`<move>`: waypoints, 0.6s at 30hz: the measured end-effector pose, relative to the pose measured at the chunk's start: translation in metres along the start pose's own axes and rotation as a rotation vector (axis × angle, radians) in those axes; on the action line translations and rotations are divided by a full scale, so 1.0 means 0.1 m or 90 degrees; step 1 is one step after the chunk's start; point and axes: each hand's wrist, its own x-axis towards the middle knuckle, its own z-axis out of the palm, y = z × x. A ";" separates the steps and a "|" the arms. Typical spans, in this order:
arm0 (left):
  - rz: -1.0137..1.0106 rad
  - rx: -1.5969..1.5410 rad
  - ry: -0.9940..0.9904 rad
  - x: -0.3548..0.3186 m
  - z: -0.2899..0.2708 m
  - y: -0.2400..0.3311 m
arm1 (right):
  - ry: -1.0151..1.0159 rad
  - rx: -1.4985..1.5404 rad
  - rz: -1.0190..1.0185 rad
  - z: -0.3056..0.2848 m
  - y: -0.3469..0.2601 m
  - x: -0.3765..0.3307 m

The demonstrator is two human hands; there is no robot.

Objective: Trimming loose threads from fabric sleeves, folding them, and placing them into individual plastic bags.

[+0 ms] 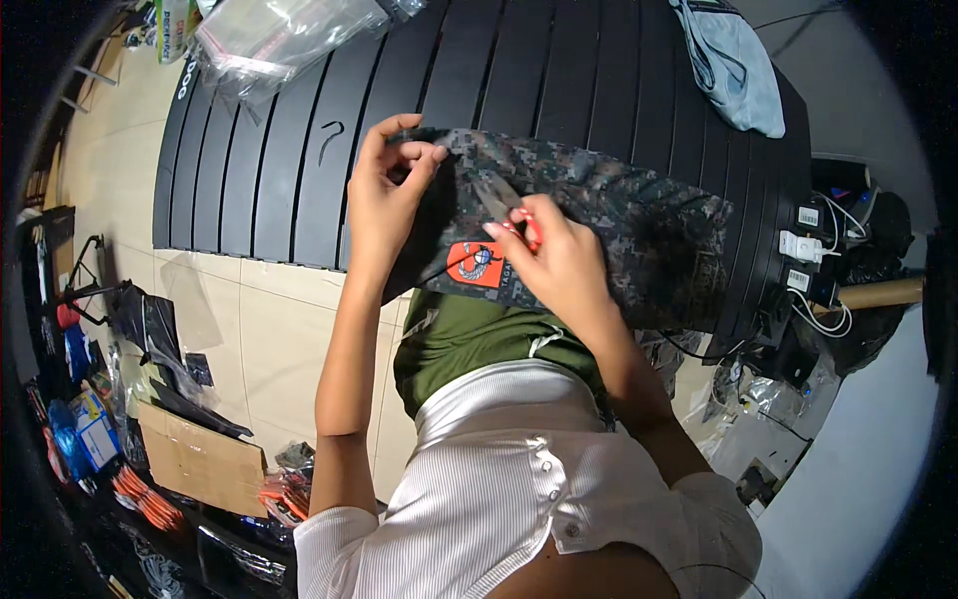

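A camouflage garment (599, 235) lies across the near edge of a black slatted table (279, 170), its long axis running from upper left to lower right, with part of it hanging off the table edge toward the person. An orange patch (476, 264) sits on the garment's near edge, between the two hands.

The left hand (384, 195) pinches the garment's upper left corner, thumb and fingers (431, 155) closed on a fold of the cloth and lifting it slightly. The right hand (559, 265) rests on the middle of the garment, just right of the patch, with its fingers wrapped around the red handles of a pair of scissors (504, 205). The blades point up and to the left, toward the left hand, and lie against the cloth between the two hands. Whether the blades are parted cannot be told.

On the far left of the table lies a heap of clear plastic bags (289, 35); at the far right lies a pale blue cloth (743, 70). White chargers and cables (813, 250) hang at the table's right end. A flat piece of cardboard (200, 459) lies on the tiled floor (269, 339) at lower left.
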 end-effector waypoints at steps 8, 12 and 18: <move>-0.027 -0.078 -0.033 -0.01 -0.03 -0.01 | -0.073 -0.099 0.030 0.28 -0.21 0.27; -0.034 -0.088 -0.036 -0.02 -0.05 -0.04 | -0.078 -0.134 0.018 0.33 -0.24 0.30; -0.057 -0.124 -0.027 -0.02 -0.04 0.00 | -0.073 -0.165 0.020 0.38 -0.24 0.32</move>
